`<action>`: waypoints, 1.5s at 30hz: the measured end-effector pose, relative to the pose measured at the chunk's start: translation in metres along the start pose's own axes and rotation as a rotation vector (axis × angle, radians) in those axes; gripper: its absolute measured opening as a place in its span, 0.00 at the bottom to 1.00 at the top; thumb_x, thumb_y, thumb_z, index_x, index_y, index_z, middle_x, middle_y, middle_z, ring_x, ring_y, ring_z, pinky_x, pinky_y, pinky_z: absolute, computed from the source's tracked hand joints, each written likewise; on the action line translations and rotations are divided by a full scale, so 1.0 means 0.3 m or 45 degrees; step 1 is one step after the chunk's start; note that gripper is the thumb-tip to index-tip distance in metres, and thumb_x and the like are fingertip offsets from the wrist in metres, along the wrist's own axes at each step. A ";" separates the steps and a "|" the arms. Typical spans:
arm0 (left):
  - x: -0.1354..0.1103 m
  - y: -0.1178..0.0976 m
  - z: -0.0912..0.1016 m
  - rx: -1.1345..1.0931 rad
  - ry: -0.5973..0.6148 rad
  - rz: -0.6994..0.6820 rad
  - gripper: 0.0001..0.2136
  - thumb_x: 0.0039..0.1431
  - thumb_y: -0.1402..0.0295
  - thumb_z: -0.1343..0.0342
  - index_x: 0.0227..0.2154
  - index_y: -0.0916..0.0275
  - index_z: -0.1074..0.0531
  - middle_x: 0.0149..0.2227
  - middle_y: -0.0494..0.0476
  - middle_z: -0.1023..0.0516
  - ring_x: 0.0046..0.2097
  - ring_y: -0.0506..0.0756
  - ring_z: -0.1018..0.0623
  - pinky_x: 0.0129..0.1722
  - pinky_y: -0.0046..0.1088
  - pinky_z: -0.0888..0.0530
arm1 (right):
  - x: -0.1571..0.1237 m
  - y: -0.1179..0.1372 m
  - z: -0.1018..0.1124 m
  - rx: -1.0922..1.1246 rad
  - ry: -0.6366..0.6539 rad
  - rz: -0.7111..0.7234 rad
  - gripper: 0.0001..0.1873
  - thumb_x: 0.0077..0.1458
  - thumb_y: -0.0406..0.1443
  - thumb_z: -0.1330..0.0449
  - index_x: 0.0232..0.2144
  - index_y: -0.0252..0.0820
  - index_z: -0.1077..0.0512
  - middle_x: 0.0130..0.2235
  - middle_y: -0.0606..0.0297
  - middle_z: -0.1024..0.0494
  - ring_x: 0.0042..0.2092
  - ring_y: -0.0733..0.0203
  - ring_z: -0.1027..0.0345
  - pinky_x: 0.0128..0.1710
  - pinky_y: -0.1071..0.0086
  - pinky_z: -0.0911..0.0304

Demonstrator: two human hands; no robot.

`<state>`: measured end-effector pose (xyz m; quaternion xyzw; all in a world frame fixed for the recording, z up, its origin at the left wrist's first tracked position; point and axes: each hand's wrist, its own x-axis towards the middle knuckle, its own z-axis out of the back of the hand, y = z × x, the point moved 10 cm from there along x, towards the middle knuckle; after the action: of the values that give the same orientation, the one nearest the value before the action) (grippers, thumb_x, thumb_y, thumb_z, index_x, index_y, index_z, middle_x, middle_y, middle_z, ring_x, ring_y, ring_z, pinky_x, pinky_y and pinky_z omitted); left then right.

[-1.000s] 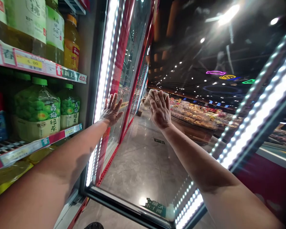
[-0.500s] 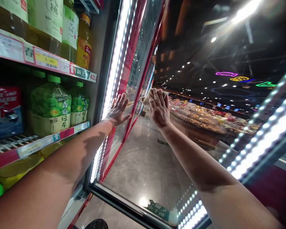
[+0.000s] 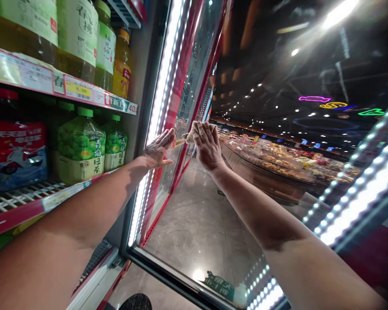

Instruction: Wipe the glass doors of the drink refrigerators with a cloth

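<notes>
A beige cloth (image 3: 189,137) is under my right hand (image 3: 208,145), pressed flat against the inner side of a glass door (image 3: 194,224). Its edge sticks out past my fingertips on the left. My left hand (image 3: 159,148) lies with fingers stretched and thumb apart, on the door close to its bright LED strip (image 3: 163,64); nothing is in it. Both arms reach forward at about the same height, with a small gap between the hands.
On the left are cooler shelves with price strips (image 3: 80,89), green tea bottles (image 3: 80,150) and a red and blue pack (image 3: 16,150). The door's dark bottom frame (image 3: 168,273) crosses low. Through the glass show a shiny floor and a long display of goods (image 3: 271,159).
My right hand has slid left along the glass with the cloth, closer to my left hand. The view has shifted a little, so the shelves sit farther right; my left hand stays on the door.
</notes>
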<state>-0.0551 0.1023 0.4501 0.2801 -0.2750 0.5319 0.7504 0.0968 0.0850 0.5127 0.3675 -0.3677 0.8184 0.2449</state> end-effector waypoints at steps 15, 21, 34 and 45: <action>-0.101 0.170 0.021 0.179 -0.045 0.085 0.48 0.58 0.62 0.34 0.72 0.77 0.57 0.75 0.74 0.63 0.76 0.68 0.60 0.73 0.52 0.58 | 0.086 0.154 -0.109 0.079 0.004 0.095 0.30 0.67 0.27 0.53 0.69 0.45 0.39 0.73 0.63 0.46 0.75 0.54 0.65 0.76 0.46 0.67; -0.084 0.189 -0.001 0.225 0.017 0.071 0.54 0.51 0.65 0.30 0.72 0.77 0.59 0.75 0.78 0.64 0.76 0.69 0.62 0.73 0.54 0.56 | 0.023 0.341 -0.251 0.162 0.271 0.455 0.30 0.66 0.26 0.49 0.68 0.44 0.37 0.72 0.62 0.44 0.74 0.54 0.55 0.76 0.48 0.59; -0.107 0.228 -0.021 0.167 -0.061 -0.041 0.66 0.44 0.63 0.25 0.72 0.76 0.69 0.74 0.84 0.66 0.75 0.68 0.67 0.73 0.47 0.50 | 0.121 0.353 -0.267 0.146 0.188 0.422 0.30 0.66 0.26 0.48 0.67 0.47 0.36 0.70 0.63 0.39 0.74 0.55 0.54 0.76 0.47 0.67; -0.108 0.213 0.000 0.323 -0.041 0.097 0.59 0.50 0.61 0.30 0.74 0.68 0.67 0.74 0.77 0.65 0.75 0.68 0.60 0.72 0.57 0.64 | 0.344 0.216 -0.169 0.065 0.052 0.123 0.30 0.65 0.25 0.52 0.68 0.41 0.37 0.73 0.60 0.45 0.75 0.52 0.61 0.76 0.45 0.75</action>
<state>-0.1251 0.0992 0.4351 0.3706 -0.2277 0.5859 0.6837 -0.0310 0.0986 0.5425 0.3386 -0.3589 0.8458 0.2029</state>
